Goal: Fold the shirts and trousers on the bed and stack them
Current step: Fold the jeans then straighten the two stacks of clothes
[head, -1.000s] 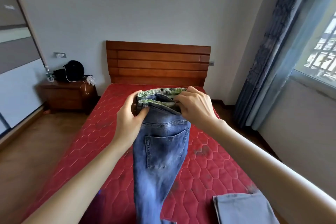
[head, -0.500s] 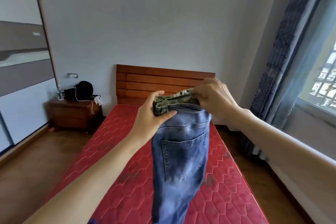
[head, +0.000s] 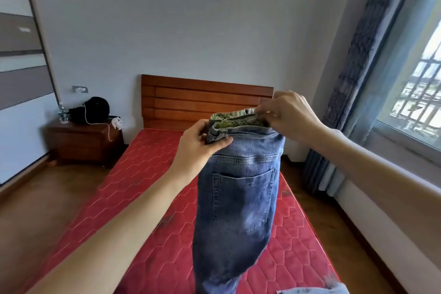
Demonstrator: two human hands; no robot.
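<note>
A pair of blue jeans hangs in the air in front of me over the red quilted mattress, back pocket facing me, green lining showing at the waistband. My left hand grips the waistband's left end, thumb across the denim. My right hand pinches the waistband's right end a little higher. The legs hang down out of the frame's bottom. A corner of a light grey-blue garment lies on the mattress at the bottom right edge.
A wooden headboard stands at the far end of the bed. A brown nightstand at the left carries a black bag, a white cable and a bottle. Curtains and a window are on the right, wood floor on both sides.
Both hands have lifted the jeans higher and my view has tilted up. The folded grey-blue garment at the bottom right has slipped almost out of the frame.
</note>
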